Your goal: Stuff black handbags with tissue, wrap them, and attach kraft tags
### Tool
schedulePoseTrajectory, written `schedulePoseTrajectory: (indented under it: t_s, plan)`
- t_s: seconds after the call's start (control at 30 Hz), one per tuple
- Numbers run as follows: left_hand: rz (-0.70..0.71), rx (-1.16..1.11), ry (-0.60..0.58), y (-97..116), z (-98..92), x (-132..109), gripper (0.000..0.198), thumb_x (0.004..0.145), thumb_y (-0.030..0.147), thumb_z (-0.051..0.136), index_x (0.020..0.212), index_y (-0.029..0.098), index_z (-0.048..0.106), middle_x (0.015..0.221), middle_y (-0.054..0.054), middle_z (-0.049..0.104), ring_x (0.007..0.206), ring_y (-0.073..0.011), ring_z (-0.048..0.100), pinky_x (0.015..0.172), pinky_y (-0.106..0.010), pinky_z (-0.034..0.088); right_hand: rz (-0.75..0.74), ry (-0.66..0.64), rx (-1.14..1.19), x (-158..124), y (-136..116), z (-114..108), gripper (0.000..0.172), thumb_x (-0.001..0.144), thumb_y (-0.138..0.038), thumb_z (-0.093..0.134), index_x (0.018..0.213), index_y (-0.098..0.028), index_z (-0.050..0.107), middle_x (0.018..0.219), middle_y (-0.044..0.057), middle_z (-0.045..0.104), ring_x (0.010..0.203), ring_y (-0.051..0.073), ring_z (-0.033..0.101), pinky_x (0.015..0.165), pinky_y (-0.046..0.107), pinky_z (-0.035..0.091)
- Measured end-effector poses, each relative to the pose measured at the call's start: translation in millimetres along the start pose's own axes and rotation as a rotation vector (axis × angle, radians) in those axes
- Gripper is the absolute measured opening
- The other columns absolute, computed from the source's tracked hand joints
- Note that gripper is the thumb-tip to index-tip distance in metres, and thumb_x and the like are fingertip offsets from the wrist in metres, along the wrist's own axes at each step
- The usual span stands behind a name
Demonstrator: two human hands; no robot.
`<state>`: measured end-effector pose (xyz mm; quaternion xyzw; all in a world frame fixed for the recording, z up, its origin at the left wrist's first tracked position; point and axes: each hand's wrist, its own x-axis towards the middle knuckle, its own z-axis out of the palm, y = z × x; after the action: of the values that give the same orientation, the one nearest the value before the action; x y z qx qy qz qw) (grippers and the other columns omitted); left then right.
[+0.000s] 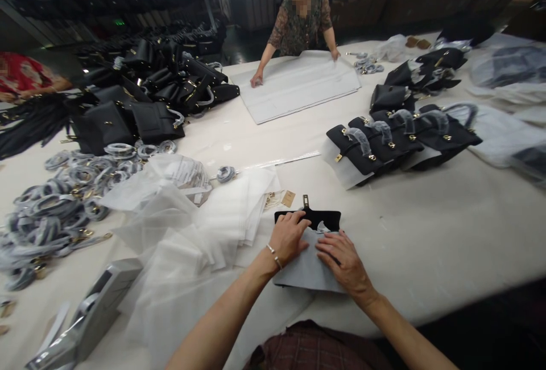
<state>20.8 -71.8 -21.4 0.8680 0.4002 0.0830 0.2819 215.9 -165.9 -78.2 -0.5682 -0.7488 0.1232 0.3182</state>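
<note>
My left hand (289, 238) rests on a black leather handbag (307, 217), which lies flat with a gold clasp sticking out at its far edge. My right hand (342, 262) lies flat on a pale grey foam sheet (307, 264) folded over the bag's near part. The sheet hides most of the bag. A small piece of clear wrap (323, 227) shows between my hands. Neither hand visibly grips anything.
The white table (447, 239) holds rows of black handbags (396, 136), a large heap of black handbags (157, 91), plastic-wrapped coiled straps (51, 210), loose clear bags (179, 239), and a grey dispenser (98, 313). Across it, a co-worker (298, 23) presses a white sheet stack (298, 85).
</note>
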Motion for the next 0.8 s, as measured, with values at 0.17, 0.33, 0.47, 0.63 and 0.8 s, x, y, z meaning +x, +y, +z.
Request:
schedulePoseTrajectory:
  t_s: [0.17,0.33,0.47,0.63,0.8]
  plan:
    - [0.074,-0.034,0.026,25.9,26.5,-39.9,0.008,0.091,0.020,0.055,0.096,0.019,0.062,0.098,-0.006,0.065,0.090,-0.0214,0.057,0.083,-0.035,0.045,0.082,0.020,0.114,-2.0,3.9,0.3,0.017,0.089,-0.039,0.060,0.096,-0.028,0.070,0.099,0.004,0.073,0.103,0.025,0.065,0.111,0.056,0.033]
    - [-0.085,-0.222,0.091,25.4,49.3,-45.6,0.008,0.090,0.017,0.056,0.085,0.019,0.061,0.090,-0.004,0.064,0.088,-0.0190,0.057,0.081,-0.030,0.045,0.087,-0.053,0.205,-1.1,5.8,-6.3,0.013,0.088,-0.036,0.061,0.082,-0.027,0.069,0.093,0.003,0.072,0.100,0.023,0.066,0.113,0.057,0.031]
    - [-0.237,-0.274,0.104,27.0,51.9,-33.9,0.002,0.085,0.018,0.059,0.086,0.020,0.059,0.089,-0.002,0.062,0.085,-0.0178,0.058,0.077,-0.029,0.045,0.096,-0.128,0.252,3.1,11.3,-7.7,0.012,0.087,-0.035,0.062,0.085,-0.027,0.070,0.094,0.004,0.072,0.099,0.024,0.066,0.112,0.059,0.030]
    - [-0.340,-0.277,0.034,25.6,52.7,-21.2,0.008,0.081,0.021,0.059,0.089,0.022,0.060,0.092,0.000,0.063,0.086,-0.0170,0.060,0.074,-0.027,0.044,0.158,-0.219,0.283,6.2,20.7,0.1,0.010,0.084,-0.033,0.064,0.079,-0.026,0.069,0.091,0.004,0.072,0.097,0.024,0.066,0.113,0.064,0.024]
    - [-0.403,-0.286,-0.083,23.9,49.2,-14.4,0.009,0.078,0.027,0.061,0.086,0.022,0.062,0.090,0.000,0.065,0.081,-0.0168,0.061,0.070,-0.026,0.044,0.128,-0.252,0.250,7.9,24.8,5.5,0.011,0.081,-0.026,0.061,0.070,-0.025,0.065,0.089,0.003,0.070,0.094,0.023,0.066,0.111,0.064,0.026]
